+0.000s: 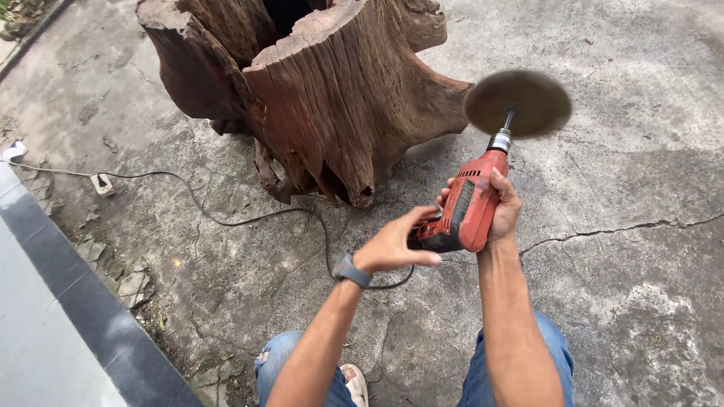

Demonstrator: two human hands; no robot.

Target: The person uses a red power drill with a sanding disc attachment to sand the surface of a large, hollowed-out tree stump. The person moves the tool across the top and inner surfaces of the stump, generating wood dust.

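Gripping a red drill [469, 207], the right hand [504, 207] wraps its body while the left hand [396, 245] clasps the handle's rear, disc [518, 103] beside the stump [324, 90].

Both arms are bare. A grey wristband [351, 271] sits on the left wrist; torn blue jeans [280, 354] cover both legs below the wristband.
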